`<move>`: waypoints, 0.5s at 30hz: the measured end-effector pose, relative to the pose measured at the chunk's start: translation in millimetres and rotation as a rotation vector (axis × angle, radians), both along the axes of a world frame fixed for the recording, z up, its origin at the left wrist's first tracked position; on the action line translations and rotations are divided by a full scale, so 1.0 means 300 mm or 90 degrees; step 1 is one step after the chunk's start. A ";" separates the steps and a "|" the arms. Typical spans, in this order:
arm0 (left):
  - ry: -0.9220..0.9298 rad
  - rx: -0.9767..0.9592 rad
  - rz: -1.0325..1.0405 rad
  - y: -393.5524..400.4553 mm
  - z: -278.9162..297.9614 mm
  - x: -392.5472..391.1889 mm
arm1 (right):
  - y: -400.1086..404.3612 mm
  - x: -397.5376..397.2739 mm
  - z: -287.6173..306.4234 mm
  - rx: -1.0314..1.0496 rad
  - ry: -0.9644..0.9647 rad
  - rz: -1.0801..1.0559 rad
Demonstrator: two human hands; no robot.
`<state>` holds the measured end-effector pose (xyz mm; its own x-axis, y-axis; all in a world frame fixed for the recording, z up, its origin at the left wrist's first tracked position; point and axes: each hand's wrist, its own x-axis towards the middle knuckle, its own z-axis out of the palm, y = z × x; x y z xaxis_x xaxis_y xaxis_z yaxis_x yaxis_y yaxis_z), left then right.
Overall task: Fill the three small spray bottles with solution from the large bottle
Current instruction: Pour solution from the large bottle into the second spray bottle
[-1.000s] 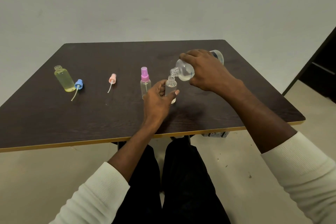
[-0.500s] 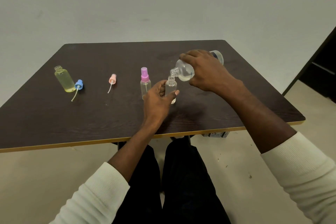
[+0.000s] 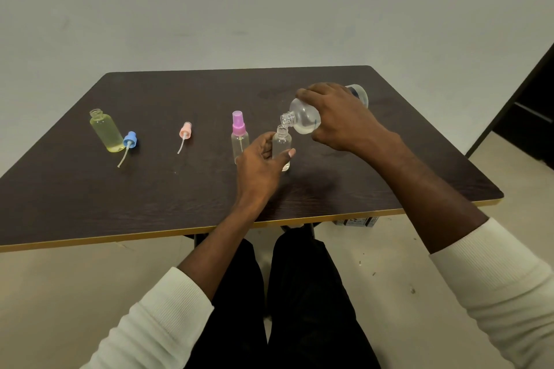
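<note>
My right hand (image 3: 341, 117) grips the large clear bottle (image 3: 304, 118), tipped over so its open mouth sits right above the neck of a small clear bottle (image 3: 281, 144). My left hand (image 3: 259, 166) holds that small bottle upright on the dark table (image 3: 180, 195). Just to its left stands a small bottle with a purple spray cap (image 3: 239, 136). At the far left stands an uncapped small bottle of yellowish liquid (image 3: 105, 130), with a blue spray cap (image 3: 129, 141) lying beside it. A pink spray cap (image 3: 185, 132) lies between them.
The table's front edge has a yellow trim close to my knees. A dark doorway (image 3: 533, 117) is at the right. A small box (image 3: 355, 222) lies on the floor under the table's right side.
</note>
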<state>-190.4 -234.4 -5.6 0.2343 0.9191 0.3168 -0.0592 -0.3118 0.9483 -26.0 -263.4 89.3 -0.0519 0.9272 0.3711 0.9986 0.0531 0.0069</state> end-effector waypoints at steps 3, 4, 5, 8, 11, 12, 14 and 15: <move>-0.001 0.001 -0.008 -0.003 0.005 -0.004 | -0.005 0.000 -0.004 0.003 0.015 0.000; -0.003 -0.001 -0.011 -0.005 0.007 -0.005 | -0.007 0.000 -0.006 0.005 0.024 -0.001; -0.004 -0.004 -0.012 -0.005 0.007 -0.006 | -0.009 -0.001 -0.007 0.003 0.036 -0.004; -0.005 0.000 -0.011 -0.012 0.011 -0.008 | -0.011 -0.001 -0.020 0.000 0.086 -0.014; -0.007 0.002 -0.007 -0.010 0.010 -0.009 | -0.009 0.000 -0.043 0.001 0.146 -0.021; -0.008 0.003 -0.005 -0.010 0.012 -0.009 | -0.007 0.001 -0.050 0.000 0.167 -0.026; -0.010 0.005 -0.007 -0.008 0.009 -0.009 | -0.007 -0.004 -0.063 0.005 0.199 -0.026; -0.009 0.007 -0.007 -0.008 0.008 -0.009 | -0.008 -0.009 -0.067 0.017 0.227 -0.024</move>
